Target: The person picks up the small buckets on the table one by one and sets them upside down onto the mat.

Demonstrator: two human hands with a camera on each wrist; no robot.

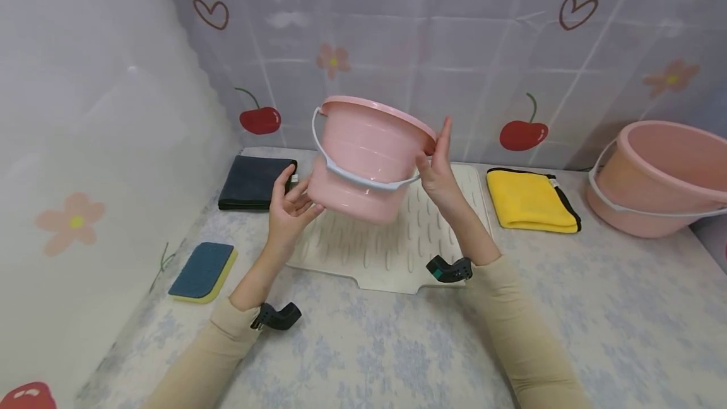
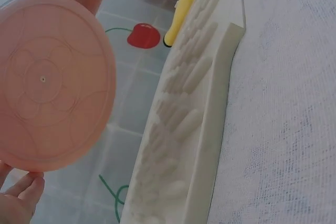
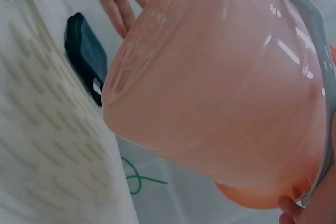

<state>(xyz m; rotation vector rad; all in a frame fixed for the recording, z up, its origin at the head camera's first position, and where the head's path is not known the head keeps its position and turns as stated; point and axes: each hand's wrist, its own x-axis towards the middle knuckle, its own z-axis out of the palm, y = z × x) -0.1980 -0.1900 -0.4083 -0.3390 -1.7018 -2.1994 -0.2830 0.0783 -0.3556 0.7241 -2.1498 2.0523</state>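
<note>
A pink bucket [image 1: 369,156] with a pale blue handle [image 1: 363,178] is held tilted above a cream ridged drain mat [image 1: 392,257]. At its right side my right hand [image 1: 440,178] grips the rim, thumb in front near the end of the handle. My left hand [image 1: 289,213] touches the lower left of the bucket with loosely extended fingers. The left wrist view shows the bucket's round base [image 2: 58,108], with fingertips at its edge. From the right wrist, the bucket's side [image 3: 220,93] fills much of the view. The inside of this bucket is hidden.
A folded dark cloth [image 1: 250,182] lies back left, and a blue and yellow sponge [image 1: 201,270] is nearer on the left. To the right are a folded yellow cloth [image 1: 528,201] and a second pink bucket [image 1: 636,175]. A patterned wall [image 1: 386,49] stands behind.
</note>
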